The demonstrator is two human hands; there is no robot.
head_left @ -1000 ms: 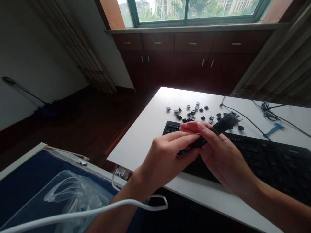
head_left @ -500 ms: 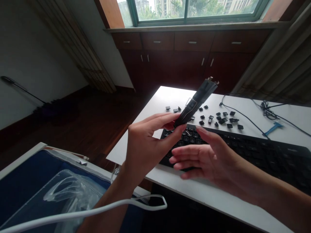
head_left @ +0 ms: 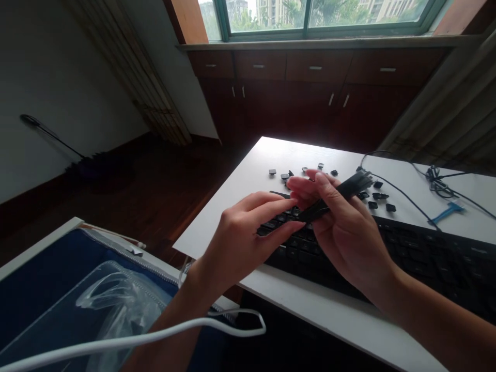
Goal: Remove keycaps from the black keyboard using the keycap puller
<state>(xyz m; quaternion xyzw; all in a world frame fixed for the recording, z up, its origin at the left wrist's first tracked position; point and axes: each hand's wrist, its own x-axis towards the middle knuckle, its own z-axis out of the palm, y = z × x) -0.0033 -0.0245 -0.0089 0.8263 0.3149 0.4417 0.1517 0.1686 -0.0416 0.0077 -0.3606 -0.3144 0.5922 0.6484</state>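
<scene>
A long black keycap puller [head_left: 351, 187] lies slanted across both hands above the keyboard, its far end pointing right. Its near end is pinched between the thumb and fingers of my left hand [head_left: 248, 232]. My right hand [head_left: 354, 240] is closed around the middle, thumb on top, hiding much of it. Beneath my hands sits a black keyboard [head_left: 416, 253], partly covered by them. Loose black keycaps [head_left: 390, 207] are scattered on the white table [head_left: 232, 194] behind the keyboard; my right hand hides several of them.
A blue plastic tool [head_left: 447, 212] and a black cable [head_left: 437, 183] lie at the table's right. At lower left are a blue zipped case [head_left: 42, 289] with clear plastic [head_left: 120, 294] and a white curved bar [head_left: 155, 338]. Cabinets [head_left: 279, 103] stand beyond.
My right hand has risen from beside the keycap puller and closed around it. The puller has tipped down towards the right. My left hand keeps hold of its near end.
</scene>
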